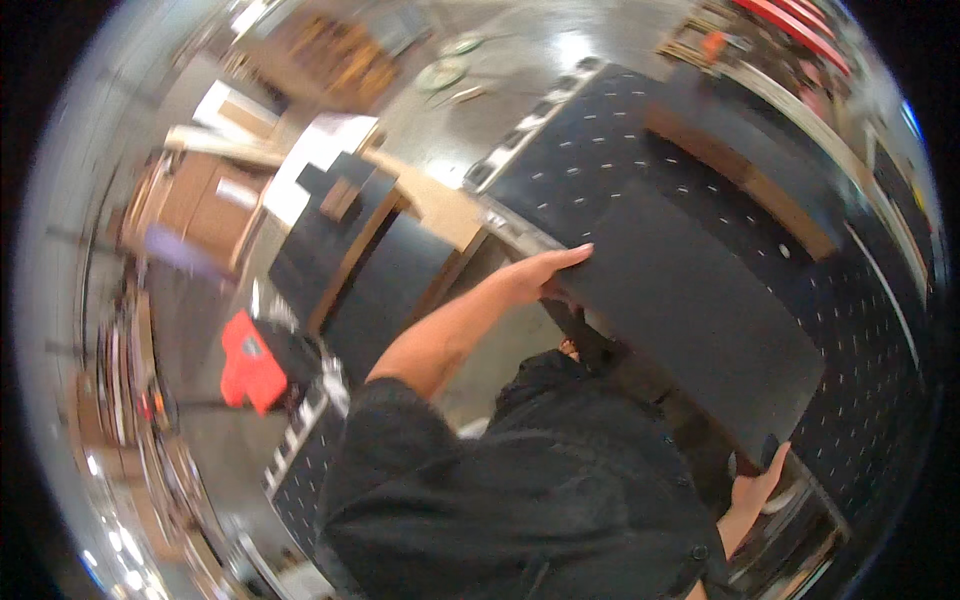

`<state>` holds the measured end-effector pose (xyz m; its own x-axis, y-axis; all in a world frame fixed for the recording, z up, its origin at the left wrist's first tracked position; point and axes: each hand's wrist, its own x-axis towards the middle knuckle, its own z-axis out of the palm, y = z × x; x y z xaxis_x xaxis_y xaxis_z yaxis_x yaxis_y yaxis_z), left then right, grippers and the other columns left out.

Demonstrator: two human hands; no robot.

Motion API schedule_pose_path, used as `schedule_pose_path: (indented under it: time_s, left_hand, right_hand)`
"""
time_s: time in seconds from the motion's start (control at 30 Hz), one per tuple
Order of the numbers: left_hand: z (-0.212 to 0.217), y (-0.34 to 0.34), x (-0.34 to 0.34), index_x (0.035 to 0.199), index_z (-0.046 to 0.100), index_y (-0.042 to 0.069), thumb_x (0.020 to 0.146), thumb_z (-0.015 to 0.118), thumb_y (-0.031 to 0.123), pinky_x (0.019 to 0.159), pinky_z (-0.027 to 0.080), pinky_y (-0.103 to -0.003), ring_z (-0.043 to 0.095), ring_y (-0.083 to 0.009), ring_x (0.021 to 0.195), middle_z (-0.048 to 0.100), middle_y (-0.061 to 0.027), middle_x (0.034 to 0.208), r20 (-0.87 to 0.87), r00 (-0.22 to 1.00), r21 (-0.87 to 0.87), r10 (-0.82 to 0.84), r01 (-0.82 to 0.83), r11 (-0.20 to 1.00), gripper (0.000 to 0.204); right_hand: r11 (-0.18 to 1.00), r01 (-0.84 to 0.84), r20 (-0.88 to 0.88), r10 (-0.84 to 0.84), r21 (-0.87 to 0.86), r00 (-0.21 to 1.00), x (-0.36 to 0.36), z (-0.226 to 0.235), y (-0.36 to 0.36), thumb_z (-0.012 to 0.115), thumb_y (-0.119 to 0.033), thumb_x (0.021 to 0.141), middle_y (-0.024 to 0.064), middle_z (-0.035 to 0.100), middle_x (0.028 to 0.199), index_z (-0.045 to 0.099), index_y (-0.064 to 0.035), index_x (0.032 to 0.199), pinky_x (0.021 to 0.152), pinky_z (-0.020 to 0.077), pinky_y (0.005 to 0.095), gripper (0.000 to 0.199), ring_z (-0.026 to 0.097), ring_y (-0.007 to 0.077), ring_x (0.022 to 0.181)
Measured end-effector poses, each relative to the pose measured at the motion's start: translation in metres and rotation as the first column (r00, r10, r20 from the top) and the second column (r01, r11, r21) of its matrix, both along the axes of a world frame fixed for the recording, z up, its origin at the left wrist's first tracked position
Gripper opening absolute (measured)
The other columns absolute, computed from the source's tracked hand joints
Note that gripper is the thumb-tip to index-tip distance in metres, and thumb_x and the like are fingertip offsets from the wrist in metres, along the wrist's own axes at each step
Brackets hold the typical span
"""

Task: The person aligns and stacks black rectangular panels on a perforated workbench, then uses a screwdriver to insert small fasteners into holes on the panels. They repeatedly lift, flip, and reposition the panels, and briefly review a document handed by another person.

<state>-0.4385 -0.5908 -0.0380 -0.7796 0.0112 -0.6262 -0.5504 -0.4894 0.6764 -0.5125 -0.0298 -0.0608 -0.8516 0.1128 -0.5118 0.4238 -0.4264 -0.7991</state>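
A large dark flat panel (pixel 700 310) with rounded corners lies in front of me on a black work surface dotted with pale marks (pixel 600 130). My left hand (pixel 545 272) grips its near edge at the left end, thumb on top and fingers curled underneath, mostly hidden. At the right end of the same edge, my right hand (pixel 757 492) has its thumb up against the panel; its other fingers are partly out of sight below. Just beyond the panel stands a stack of dark boards (pixel 745 150) with a brown side.
To my left, more dark panels (pixel 390 280) are stacked beside white sheets (pixel 320 160). A red-orange item (pixel 252 362) hangs or lies near a second dotted surface (pixel 312 490). Cardboard boxes (pixel 195 200) stand farther left. Red beams (pixel 795 25) show at the far right.
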Motion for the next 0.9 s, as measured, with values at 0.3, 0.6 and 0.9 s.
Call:
schedule_pose_path:
  time_s: [0.3,0.6,0.9]
  left_hand:
    - [0.007,0.003,0.000,0.137,0.066,0.006,0.098,0.065,0.058,0.100,0.057,-0.041,0.069,-0.0227,0.120,0.073,-0.0086,0.128,-0.102,0.990,-0.056,-0.098,0.092,0.994,0.065]
    - [0.009,-0.037,0.012,0.133,0.068,-0.001,0.093,0.070,0.061,0.094,0.058,-0.042,0.069,-0.0268,0.112,0.071,-0.0129,0.128,-0.084,0.994,-0.131,-0.067,0.056,0.990,0.074]
    - [0.001,-0.122,0.025,0.139,0.059,-0.005,0.086,0.077,0.062,0.099,0.052,-0.045,0.062,-0.0293,0.123,0.064,-0.0179,0.134,-0.073,0.987,-0.142,-0.143,0.132,0.981,0.087]
  right_hand:
    - [0.984,-0.153,-0.047,0.158,0.092,0.986,-0.008,0.020,-0.016,0.066,-0.057,0.099,0.0144,0.041,0.161,0.039,-0.0091,0.162,0.114,0.0429,0.0546,0.083,0.043,0.0384,0.144]
    - [0.985,-0.089,-0.066,0.099,0.145,0.993,0.018,0.018,-0.058,0.062,-0.054,0.103,0.0162,0.043,0.160,0.041,-0.0066,0.160,0.115,0.0414,0.0535,0.077,0.044,0.0389,0.142]
    - [0.982,-0.052,0.072,0.040,0.181,0.997,0.027,0.025,-0.130,0.044,-0.062,0.108,0.0154,0.041,0.162,0.035,-0.0058,0.163,0.116,0.0415,0.0508,0.079,0.047,0.0368,0.143]
